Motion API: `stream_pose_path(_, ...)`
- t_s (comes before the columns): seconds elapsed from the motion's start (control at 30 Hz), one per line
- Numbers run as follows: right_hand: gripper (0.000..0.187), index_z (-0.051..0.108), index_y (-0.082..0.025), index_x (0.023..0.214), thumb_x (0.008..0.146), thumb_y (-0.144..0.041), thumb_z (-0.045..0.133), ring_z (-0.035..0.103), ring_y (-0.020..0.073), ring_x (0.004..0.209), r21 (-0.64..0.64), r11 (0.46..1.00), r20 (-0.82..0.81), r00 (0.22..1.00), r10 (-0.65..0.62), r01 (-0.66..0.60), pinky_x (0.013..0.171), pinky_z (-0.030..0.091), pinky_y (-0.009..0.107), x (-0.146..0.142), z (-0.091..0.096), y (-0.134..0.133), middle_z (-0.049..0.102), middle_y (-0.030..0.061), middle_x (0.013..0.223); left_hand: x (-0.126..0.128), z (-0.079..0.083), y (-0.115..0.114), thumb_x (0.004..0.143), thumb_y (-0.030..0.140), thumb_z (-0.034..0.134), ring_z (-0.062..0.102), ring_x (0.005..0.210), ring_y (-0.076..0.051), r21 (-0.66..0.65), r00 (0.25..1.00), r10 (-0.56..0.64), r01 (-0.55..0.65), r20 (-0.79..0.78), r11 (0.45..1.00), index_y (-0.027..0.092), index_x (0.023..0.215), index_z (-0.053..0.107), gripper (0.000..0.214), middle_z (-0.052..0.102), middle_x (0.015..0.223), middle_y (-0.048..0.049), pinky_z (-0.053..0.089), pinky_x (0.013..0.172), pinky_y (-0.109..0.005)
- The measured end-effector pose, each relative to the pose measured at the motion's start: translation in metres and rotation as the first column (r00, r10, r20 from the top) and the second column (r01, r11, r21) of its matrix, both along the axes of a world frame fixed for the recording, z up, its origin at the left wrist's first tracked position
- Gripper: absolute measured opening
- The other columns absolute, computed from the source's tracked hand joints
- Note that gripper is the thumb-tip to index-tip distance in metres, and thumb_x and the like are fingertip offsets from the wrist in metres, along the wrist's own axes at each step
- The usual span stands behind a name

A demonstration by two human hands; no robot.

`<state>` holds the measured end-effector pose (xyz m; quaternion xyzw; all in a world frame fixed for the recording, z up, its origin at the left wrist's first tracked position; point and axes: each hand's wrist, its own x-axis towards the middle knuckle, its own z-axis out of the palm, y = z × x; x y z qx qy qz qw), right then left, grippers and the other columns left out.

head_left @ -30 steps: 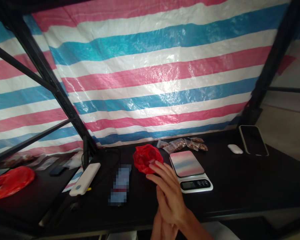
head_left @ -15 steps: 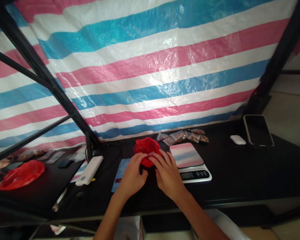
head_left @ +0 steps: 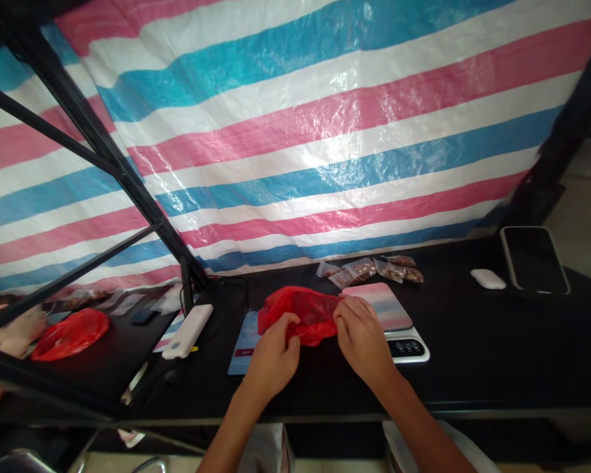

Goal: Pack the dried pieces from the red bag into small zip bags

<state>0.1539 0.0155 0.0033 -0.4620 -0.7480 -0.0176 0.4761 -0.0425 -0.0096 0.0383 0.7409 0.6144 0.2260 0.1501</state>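
A crumpled red plastic bag point(head_left: 300, 310) lies on the black table point(head_left: 473, 355) in front of me. My left hand point(head_left: 273, 358) pinches the bag's left side and my right hand point(head_left: 360, 335) grips its right edge, so the bag is stretched between them. Just right of my right hand sits a small white kitchen scale point(head_left: 398, 332) with a shiny top plate. Several small clear bags of brown pieces point(head_left: 372, 269) lie behind the scale, near the striped tarp.
A blue card point(head_left: 245, 335) and a white power bank point(head_left: 188, 330) lie left of my hands. At the far right are a white earbud case point(head_left: 488, 279) and a dark phone point(head_left: 534, 258). Another red bag point(head_left: 71, 333) lies on the neighbouring table, beside a person's hand point(head_left: 10, 332). Black frame bars point(head_left: 103, 157) cross the left side.
Both hands came up to the red bag and took hold of it. They have since pulled it wider, spreading it sideways toward the scale.
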Motion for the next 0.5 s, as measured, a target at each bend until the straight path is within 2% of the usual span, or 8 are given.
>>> stream_pose_path(0.03,0.028,0.056,-0.024,0.079,0.095,-0.007,0.040,0.063,0.0251,0.109,0.012,1.000,-0.023,0.999,0.027,-0.027,0.101,0.045,0.043,0.000,0.001,-0.001,0.066,0.0062,0.089,0.000,0.005,0.003,0.092,0.009,0.038,0.068,0.111,-0.020,0.012,0.999,0.037,-0.036,-0.013,0.999,0.021,0.115,0.060,0.034,0.073,0.118,-0.0077,0.048,0.098,-0.031)
stream_pose_path(0.13,0.029,0.054,-0.025,0.079,0.096,-0.008,0.037,0.064,0.0237,0.113,0.038,0.991,-0.089,0.987,0.132,-0.130,0.099,0.049,0.041,-0.001,0.006,-0.004,0.066,0.0062,0.091,0.004,0.012,0.022,0.097,0.014,0.039,0.069,0.111,-0.027,-0.074,0.961,0.138,-0.160,-0.240,0.984,0.018,0.107,0.065,0.028,0.073,0.120,-0.0138,0.049,0.097,-0.037)
stream_pose_path(0.2,0.030,0.054,-0.025,0.079,0.097,-0.009,0.036,0.066,0.0216,0.103,0.063,0.980,-0.119,0.973,0.196,-0.189,0.095,0.052,0.038,-0.001,0.011,-0.007,0.066,0.0056,0.090,0.007,0.008,0.036,0.094,0.012,0.044,0.070,0.112,-0.031,-0.120,0.950,0.144,-0.183,-0.278,0.976,0.012,0.106,0.067,0.026,0.072,0.121,-0.0214,0.050,0.095,-0.040)
stream_pose_path(0.27,0.030,0.053,-0.025,0.078,0.097,-0.009,0.036,0.065,0.0199,0.090,0.092,0.973,-0.139,0.965,0.225,-0.213,0.091,0.053,0.037,0.000,0.014,-0.009,0.064,0.0046,0.086,0.011,0.003,0.048,0.093,0.010,0.045,0.070,0.113,-0.031,-0.163,0.950,0.127,-0.179,-0.286,0.970,0.011,0.108,0.068,0.027,0.073,0.120,-0.0214,0.050,0.095,-0.039)
stream_pose_path(0.33,0.030,0.054,-0.025,0.079,0.096,-0.008,0.035,0.063,0.0200,0.087,0.105,0.969,-0.148,0.960,0.237,-0.223,0.088,0.053,0.038,0.003,0.017,-0.011,0.063,0.0046,0.085,0.017,-0.002,0.055,0.094,0.009,0.044,0.069,0.116,-0.031,-0.177,0.949,0.137,-0.193,-0.284,0.965,0.011,0.115,0.066,0.031,0.072,0.124,-0.0216,0.050,0.097,-0.039)
stream_pose_path(0.4,0.028,0.058,-0.024,0.086,0.096,-0.010,0.037,0.063,0.0222,0.098,0.101,0.969,-0.138,0.962,0.237,-0.224,0.090,0.052,0.040,0.005,0.019,-0.013,0.064,0.0064,0.092,0.023,-0.006,0.057,0.094,0.009,0.043,0.069,0.118,-0.032,-0.183,0.945,0.177,-0.233,-0.276,0.955,0.009,0.121,0.064,0.034,0.069,0.127,-0.0241,0.049,0.098,-0.041)
stream_pose_path(0.5,0.020,0.063,-0.023,0.102,0.097,-0.018,0.044,0.058,0.0271,0.123,0.104,0.970,-0.079,0.970,0.229,-0.220,0.105,0.045,0.047,0.002,0.020,-0.016,0.066,0.0091,0.112,0.031,-0.011,0.053,0.093,0.010,0.045,0.068,0.118,-0.035,-0.207,0.939,0.239,-0.292,-0.247,0.934,0.006,0.125,0.062,0.036,0.067,0.128,-0.0284,0.049,0.099,-0.044)
